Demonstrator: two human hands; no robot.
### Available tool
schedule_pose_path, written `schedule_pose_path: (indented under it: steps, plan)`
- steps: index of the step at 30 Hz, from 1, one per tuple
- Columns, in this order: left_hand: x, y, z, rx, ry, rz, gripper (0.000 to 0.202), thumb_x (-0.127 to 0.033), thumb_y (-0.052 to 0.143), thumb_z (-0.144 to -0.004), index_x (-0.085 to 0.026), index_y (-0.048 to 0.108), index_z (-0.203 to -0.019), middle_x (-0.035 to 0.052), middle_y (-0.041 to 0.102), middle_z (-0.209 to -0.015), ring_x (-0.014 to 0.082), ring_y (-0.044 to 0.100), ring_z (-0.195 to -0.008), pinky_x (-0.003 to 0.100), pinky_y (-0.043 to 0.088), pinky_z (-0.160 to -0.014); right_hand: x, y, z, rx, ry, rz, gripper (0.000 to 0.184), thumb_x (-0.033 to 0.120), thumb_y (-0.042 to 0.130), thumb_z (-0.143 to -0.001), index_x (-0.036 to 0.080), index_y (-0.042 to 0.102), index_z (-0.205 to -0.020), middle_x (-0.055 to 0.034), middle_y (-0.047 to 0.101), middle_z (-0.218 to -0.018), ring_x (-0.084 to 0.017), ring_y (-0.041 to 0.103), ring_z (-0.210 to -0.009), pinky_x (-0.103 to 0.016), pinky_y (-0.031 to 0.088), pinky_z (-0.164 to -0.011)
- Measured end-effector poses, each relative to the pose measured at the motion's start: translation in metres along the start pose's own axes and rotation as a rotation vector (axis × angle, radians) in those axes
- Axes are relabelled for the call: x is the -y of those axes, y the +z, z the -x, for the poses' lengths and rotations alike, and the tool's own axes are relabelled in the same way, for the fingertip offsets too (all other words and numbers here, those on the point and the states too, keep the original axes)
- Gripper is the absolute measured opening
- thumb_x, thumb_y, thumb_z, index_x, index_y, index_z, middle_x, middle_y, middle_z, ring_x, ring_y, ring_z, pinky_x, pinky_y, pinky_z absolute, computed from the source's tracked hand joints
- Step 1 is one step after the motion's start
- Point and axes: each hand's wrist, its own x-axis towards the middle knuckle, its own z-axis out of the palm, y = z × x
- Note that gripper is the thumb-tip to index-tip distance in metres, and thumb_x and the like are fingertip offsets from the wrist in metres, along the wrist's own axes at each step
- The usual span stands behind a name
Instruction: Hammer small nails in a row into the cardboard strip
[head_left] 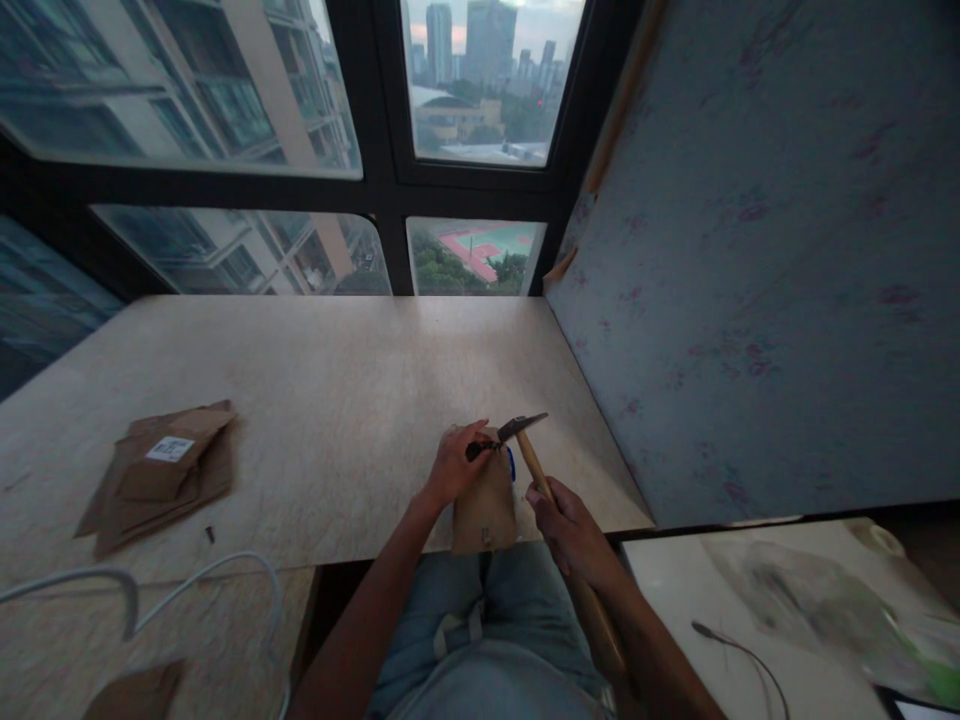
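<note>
My right hand (570,528) is wrapped round the wooden handle of a hammer (534,462). The hammer's dark metal head is tilted just above my left hand's fingers; whether it touches anything I cannot tell. My left hand (453,464) is closed on a small dark object (478,451) whose kind does not show. It steadies that object over the top part of a brown paper packet (484,518), which lies at the table's front edge. A blue curved thing (511,463) sticks out at the packet's right side.
Brown paper packets (166,475), one with a white label, are stacked at the left of the table (330,370). Near them lie a small dark screw-like piece (210,535) and a pale cable (225,562). A wall panel (757,300) borders the right; a white surface (675,590) holds clutter.
</note>
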Motion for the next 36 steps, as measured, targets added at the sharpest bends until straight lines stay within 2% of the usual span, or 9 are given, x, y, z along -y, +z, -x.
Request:
schedule_pose_path:
  steps: [8,12,16,19,22,26,29,32,36]
  plan:
    - [0.001,0.002,0.001,-0.017,0.019,-0.024,0.052,-0.016,0.069,-0.08,-0.023,0.056,-0.13,0.0057,0.076,-0.099,0.0245,0.067,-0.097,0.047,0.046,-0.095,0.0,-0.001,0.003,0.007,-0.008,0.026,0.032,0.053,0.048,-0.093,0.022,0.046,-0.085,0.0124,0.038,-0.054,-0.004,0.031,-0.029,-0.018,0.023,-0.029]
    - [0.0,0.001,0.002,-0.025,0.052,0.0,0.055,-0.018,0.066,-0.082,-0.023,0.051,-0.134,0.0074,0.072,-0.108,0.0234,0.065,-0.103,0.047,0.046,-0.097,-0.003,-0.001,0.003,0.013,0.0,-0.009,0.032,0.054,0.048,-0.093,0.023,0.044,-0.085,0.0132,0.036,-0.053,-0.004,0.029,-0.029,-0.017,0.022,-0.028]
    - [-0.005,-0.013,0.005,-0.057,0.06,0.011,0.058,-0.022,0.065,-0.084,-0.025,0.045,-0.138,0.009,0.066,-0.122,0.0231,0.06,-0.115,0.046,0.045,-0.102,-0.003,-0.001,0.004,-0.008,-0.01,0.007,0.03,0.052,0.048,-0.093,0.023,0.046,-0.085,0.0126,0.037,-0.054,-0.005,0.03,-0.03,-0.018,0.023,-0.03]
    - [-0.007,-0.029,0.017,-0.137,0.035,-0.048,0.061,-0.027,0.069,-0.082,-0.025,0.044,-0.137,0.0113,0.059,-0.133,0.0254,0.052,-0.127,0.048,0.04,-0.108,-0.006,-0.001,0.004,-0.038,-0.022,0.043,0.03,0.052,0.05,-0.092,0.023,0.047,-0.084,0.0116,0.038,-0.055,-0.006,0.031,-0.032,-0.02,0.024,-0.031]
    - [-0.004,-0.04,0.038,-0.25,-0.071,-0.071,0.065,-0.03,0.071,-0.079,-0.022,0.044,-0.137,0.015,0.053,-0.138,0.0286,0.048,-0.13,0.05,0.041,-0.107,-0.017,0.002,0.002,-0.11,-0.035,0.11,0.029,0.051,0.052,-0.09,0.023,0.049,-0.085,0.0109,0.039,-0.055,-0.007,0.033,-0.034,-0.021,0.026,-0.033]
    - [0.001,-0.037,0.068,-0.367,-0.376,0.019,0.059,-0.039,0.07,-0.079,-0.018,0.05,-0.13,0.0175,0.059,-0.128,0.0292,0.06,-0.112,0.045,0.052,-0.086,-0.039,0.009,-0.001,-0.259,-0.052,0.162,0.03,0.052,0.056,-0.087,0.024,0.049,-0.084,0.009,0.044,-0.057,-0.01,0.038,-0.038,-0.022,0.029,-0.035]
    - [0.001,-0.031,0.084,-0.363,-0.526,0.123,0.057,-0.043,0.069,-0.077,-0.017,0.053,-0.124,0.0178,0.063,-0.123,0.0268,0.066,-0.101,0.04,0.054,-0.076,-0.053,0.015,0.001,-0.328,-0.034,0.153,0.035,0.057,0.058,-0.084,0.024,0.048,-0.082,0.0077,0.048,-0.057,-0.011,0.04,-0.038,-0.023,0.03,-0.035]
    - [0.002,-0.032,0.096,-0.349,-0.576,0.166,0.058,-0.046,0.069,-0.074,-0.015,0.055,-0.122,0.0176,0.065,-0.12,0.0263,0.067,-0.099,0.038,0.055,-0.076,-0.061,0.019,0.005,-0.356,0.003,0.143,0.038,0.06,0.06,-0.082,0.025,0.048,-0.083,0.009,0.046,-0.053,-0.011,0.039,-0.035,-0.023,0.031,-0.033]
    - [0.003,-0.041,0.106,-0.314,-0.637,0.262,0.057,-0.054,0.068,-0.073,-0.015,0.059,-0.114,0.0131,0.072,-0.1,0.0244,0.071,-0.084,0.038,0.057,-0.071,-0.063,0.025,0.008,-0.372,0.047,0.096,0.041,0.061,0.063,-0.079,0.024,0.048,-0.087,0.0088,0.048,-0.053,-0.01,0.038,-0.032,-0.023,0.031,-0.029]
